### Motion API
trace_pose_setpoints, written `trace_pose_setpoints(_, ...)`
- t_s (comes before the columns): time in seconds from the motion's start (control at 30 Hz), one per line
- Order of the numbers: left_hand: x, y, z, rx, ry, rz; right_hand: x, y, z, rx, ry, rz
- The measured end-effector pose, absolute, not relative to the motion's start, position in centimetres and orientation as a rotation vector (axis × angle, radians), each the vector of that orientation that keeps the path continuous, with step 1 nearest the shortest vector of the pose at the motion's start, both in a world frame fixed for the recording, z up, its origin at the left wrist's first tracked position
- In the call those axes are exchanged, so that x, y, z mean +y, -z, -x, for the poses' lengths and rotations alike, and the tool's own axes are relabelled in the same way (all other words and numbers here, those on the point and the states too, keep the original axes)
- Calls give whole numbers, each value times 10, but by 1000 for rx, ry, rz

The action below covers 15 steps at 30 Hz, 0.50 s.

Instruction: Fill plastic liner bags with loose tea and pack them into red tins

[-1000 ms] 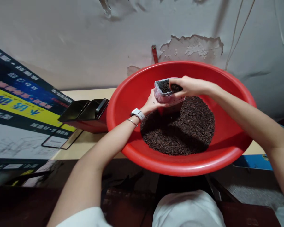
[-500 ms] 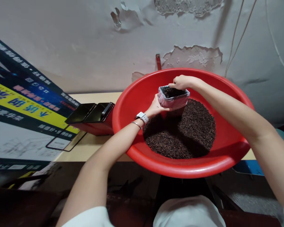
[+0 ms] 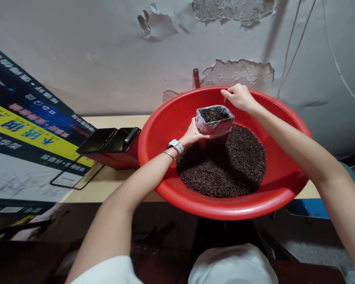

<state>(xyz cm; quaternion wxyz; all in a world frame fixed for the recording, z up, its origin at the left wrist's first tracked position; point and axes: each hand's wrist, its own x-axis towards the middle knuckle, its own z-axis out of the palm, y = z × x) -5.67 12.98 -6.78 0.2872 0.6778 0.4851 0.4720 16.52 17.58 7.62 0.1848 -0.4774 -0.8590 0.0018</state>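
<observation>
My left hand [image 3: 192, 133] is closed round the near left side of a rectangular container lined with a clear plastic bag [image 3: 215, 125]. Dark, dry tea leaves [image 3: 213, 115] fill its inside. The container is over a wide red basin [image 3: 225, 213], where a heap of the same dark leaves [image 3: 221, 179] lies. Raised above the far rim, my right hand [image 3: 239, 97] is up and to the right of the container, apart from it. Its fingers are curled and pinched together; whatever is between them is too small or hidden to make out.
Two red tins with dark open tops [image 3: 109, 142] stand left of the basin on a pale table [image 3: 118, 185]. A wire handle [image 3: 77, 183] sticks out before them. A large printed box [image 3: 32, 130] leans at the left. Behind is a peeling wall [image 3: 106, 59] with hanging cords [image 3: 296, 51].
My right hand has lifted out of the container's mouth and moved up and to the right. The left hand still holds the container in about the same place. The view has shifted slightly.
</observation>
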Motion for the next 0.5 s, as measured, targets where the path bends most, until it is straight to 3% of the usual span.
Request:
trace_pose_setpoints(0.13,131,69,57,1295,-1244,-1800,182,-46,-209,-2514,25,1588)
trace_pose_setpoints(0.23,132,70,58,1293,-1243,-1793,165,-10,-217,-2981,-262,1682)
trace_pose_setpoints(0.37,131,70,59,1284,-1243,-1781,125,19,-192,-3514,-784,1396)
trace_pose_setpoints(0.5,130,70,58,1269,-1267,-1772,101,3,-166,-3330,-569,995)
